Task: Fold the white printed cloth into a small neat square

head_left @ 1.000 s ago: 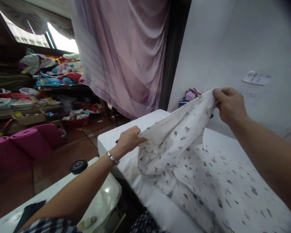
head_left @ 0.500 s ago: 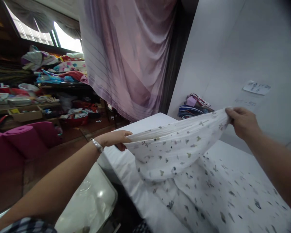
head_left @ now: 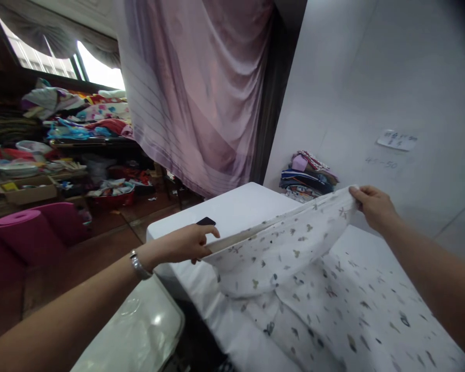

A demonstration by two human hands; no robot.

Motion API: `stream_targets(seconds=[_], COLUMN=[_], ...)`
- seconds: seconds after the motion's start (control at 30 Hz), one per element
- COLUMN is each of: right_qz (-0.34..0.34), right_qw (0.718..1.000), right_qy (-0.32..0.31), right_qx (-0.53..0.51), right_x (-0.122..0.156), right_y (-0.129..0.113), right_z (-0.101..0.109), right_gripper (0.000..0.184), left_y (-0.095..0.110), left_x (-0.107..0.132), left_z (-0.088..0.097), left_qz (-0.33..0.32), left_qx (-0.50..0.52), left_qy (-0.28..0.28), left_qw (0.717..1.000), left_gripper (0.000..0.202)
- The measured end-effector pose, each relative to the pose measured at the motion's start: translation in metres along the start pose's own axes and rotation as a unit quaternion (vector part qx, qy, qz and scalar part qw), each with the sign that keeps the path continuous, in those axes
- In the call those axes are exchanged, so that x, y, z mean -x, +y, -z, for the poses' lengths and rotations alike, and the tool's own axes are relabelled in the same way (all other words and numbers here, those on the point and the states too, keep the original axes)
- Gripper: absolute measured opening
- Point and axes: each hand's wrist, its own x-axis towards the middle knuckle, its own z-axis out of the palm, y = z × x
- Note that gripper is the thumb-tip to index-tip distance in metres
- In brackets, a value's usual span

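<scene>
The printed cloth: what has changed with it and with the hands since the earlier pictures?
The right hand has come down and the left hand has moved outward, so they are farther apart. The raised edge of the printed cloth is lower, less steep and stretched longer between them. More of the folded pile now shows. Both hands still hold the cloth; the rest still lies on the table.

White cloth [head_left: 279, 258] with scattered grey-green motifs

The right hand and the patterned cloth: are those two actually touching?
Touching. The head view plainly shows the right hand pinching a raised edge of the patterned cloth.
</scene>
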Motion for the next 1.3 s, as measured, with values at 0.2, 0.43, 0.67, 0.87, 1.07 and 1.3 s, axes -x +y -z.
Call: stream_targets(seconds=[0.2, 0.43, 0.67, 0.87, 1.07, 1.3], right_qz=[-0.021, -0.020, -0.028, -0.033, -0.034, -0.041], right_qw=[0.999, 0.997, 0.997, 0.997, 0.997, 0.997], right_qy=[0.015, 0.018, 0.004, 0.004, 0.017, -0.015], right_qx=[0.027, 0.069, 0.073, 0.066, 0.065, 0.071], right_x=[-0.006, -0.007, -0.004, -0.002, -0.002, 0.004], right_y=[0.027, 0.045, 0.052, 0.055, 0.059, 0.065], right_z=[0.011, 0.015, 0.023, 0.027, 0.033, 0.030], right_gripper=[0.030, 0.033, 0.037, 0.033, 0.036, 0.038], left_y=[0.017, 0.033, 0.026, 0.032, 0.030, 0.017], left_x=[0.023, 0.030, 0.019, 0.019, 0.025, 0.016], left_z=[-0.012, -0.013, -0.019, -0.023, -0.023, -0.020], left_qz=[-0.123, -0.181, -0.103, -0.126, -0.129, -0.125], left_qx=[0.133, 0.135, 0.073, 0.103, 0.106, 0.299], left_qy=[-0.036, -0.098, -0.026, -0.187, -0.104, 0.251], left_qw=[0.983, 0.969, 0.992, 0.969, 0.980, 0.912], left_gripper=[0.060, 0.032, 0.032, 0.031, 0.023, 0.022])
